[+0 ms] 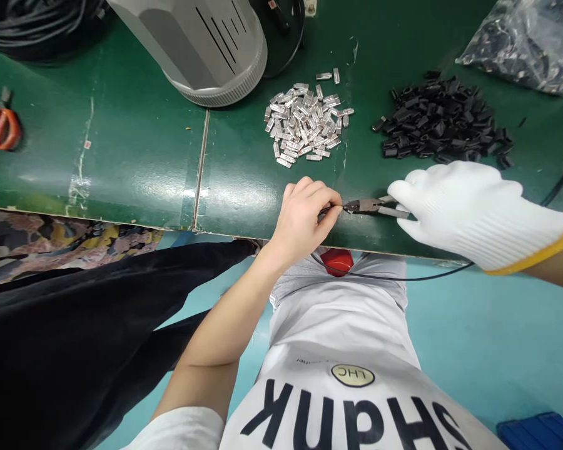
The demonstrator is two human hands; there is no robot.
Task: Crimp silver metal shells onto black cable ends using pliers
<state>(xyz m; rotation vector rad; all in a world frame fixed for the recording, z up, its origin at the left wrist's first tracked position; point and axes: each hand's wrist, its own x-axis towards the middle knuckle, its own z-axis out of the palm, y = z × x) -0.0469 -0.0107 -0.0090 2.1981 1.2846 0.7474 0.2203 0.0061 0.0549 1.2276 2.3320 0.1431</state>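
Observation:
My bare left hand is closed in a pinch at the table's front edge. Between its thumb and finger is the end of a thin black cable, which loops over my lap to the right. In a white knit glove, my right hand grips the handles of a pair of pliers. The plier jaws point left and meet my left fingertips; what lies between them is too small to make out. Just beyond my hands lie a pile of silver metal connector shells and a pile of small black plastic pieces.
A grey machine housing stands at the back. Orange-handled cutters lie far left, below a coil of black cable. A clear bag of small parts sits at the back right. A person's dark-clothed leg is close on my left.

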